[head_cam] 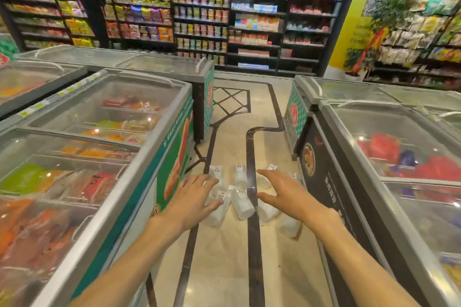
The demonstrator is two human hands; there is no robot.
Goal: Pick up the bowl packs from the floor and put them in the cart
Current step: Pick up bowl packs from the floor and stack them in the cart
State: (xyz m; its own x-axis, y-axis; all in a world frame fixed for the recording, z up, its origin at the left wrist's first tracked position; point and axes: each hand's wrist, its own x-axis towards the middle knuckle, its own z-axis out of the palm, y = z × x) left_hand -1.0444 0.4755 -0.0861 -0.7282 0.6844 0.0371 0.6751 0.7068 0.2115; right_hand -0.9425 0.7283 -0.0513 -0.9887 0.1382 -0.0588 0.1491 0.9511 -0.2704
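Note:
Several clear plastic bowl packs [240, 200] with small white labels lie scattered on the tiled floor of the aisle between two rows of freezers. My left hand [193, 198] reaches out above the left packs, palm down, fingers spread, holding nothing. My right hand [283, 190] stretches over the right packs, fingers apart and empty too. Both hands hide some of the packs beneath them. No cart is in view.
A glass-topped chest freezer [139, 157] with a green side lines the left of the aisle. A black-sided freezer [354, 182] lines the right. Tall shelves of packaged goods [199, 12] stand at the far end, with a yellow pillar [374, 20] at the right.

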